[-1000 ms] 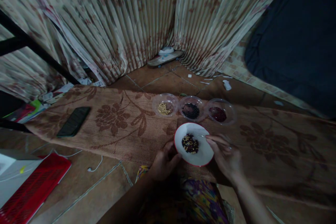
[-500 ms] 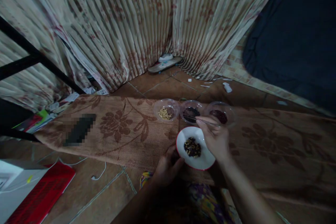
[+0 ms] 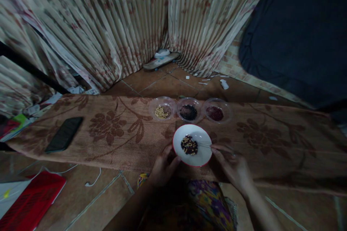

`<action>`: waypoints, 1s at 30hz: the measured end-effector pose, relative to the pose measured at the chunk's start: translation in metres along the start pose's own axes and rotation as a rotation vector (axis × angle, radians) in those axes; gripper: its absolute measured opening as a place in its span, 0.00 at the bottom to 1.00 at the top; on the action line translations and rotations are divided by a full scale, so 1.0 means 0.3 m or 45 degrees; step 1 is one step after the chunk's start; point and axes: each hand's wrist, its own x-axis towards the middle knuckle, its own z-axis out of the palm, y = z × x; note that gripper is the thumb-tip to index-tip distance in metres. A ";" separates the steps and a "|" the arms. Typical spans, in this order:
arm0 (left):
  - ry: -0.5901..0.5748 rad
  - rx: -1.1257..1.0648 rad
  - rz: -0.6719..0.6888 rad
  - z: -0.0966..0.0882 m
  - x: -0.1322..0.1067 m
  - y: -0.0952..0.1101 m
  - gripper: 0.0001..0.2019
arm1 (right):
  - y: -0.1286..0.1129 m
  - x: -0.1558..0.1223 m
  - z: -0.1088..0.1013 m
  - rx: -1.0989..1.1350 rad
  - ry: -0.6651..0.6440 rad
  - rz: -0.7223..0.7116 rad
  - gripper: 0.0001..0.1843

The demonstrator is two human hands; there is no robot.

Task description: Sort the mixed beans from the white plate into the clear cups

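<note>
A white bowl point(image 3: 202, 157) with a red rim holds a heap of mixed beans point(image 3: 189, 145), dark ones and pale yellow ones. My left hand point(image 3: 165, 166) grips the bowl's left edge, thumb at the near side. From the right, my right hand point(image 3: 233, 166) pinches thin metal tweezers point(image 3: 206, 145), whose tips reach over the bowl beside the heap. Behind the bowl stand three clear plastic cups in a row: the left cup point(image 3: 170, 105) has yellow beans, the middle cup point(image 3: 189, 99) black beans, the right cup point(image 3: 225, 107) dark red beans.
A brown flowered cloth point(image 3: 130, 155) covers the low, long table. On its left lies a dark phone point(image 3: 64, 134). Beyond are striped curtains point(image 3: 130, 18), a skateboard point(image 3: 162, 61) and white scraps on the tiled floor. A red box point(image 3: 32, 198) sits at lower left.
My right hand with the tweezers has come back from the middle cup to the bowl's right side. My left hand stays on the bowl. The view has shifted slightly right.
</note>
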 end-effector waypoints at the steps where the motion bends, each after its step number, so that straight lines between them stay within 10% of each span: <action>1: 0.004 0.009 -0.003 0.000 0.000 0.001 0.22 | -0.003 0.000 0.009 -0.021 -0.008 -0.019 0.14; 30: -0.028 -0.029 0.008 -0.002 0.001 0.018 0.20 | 0.005 0.020 0.077 -0.191 -0.033 -0.160 0.13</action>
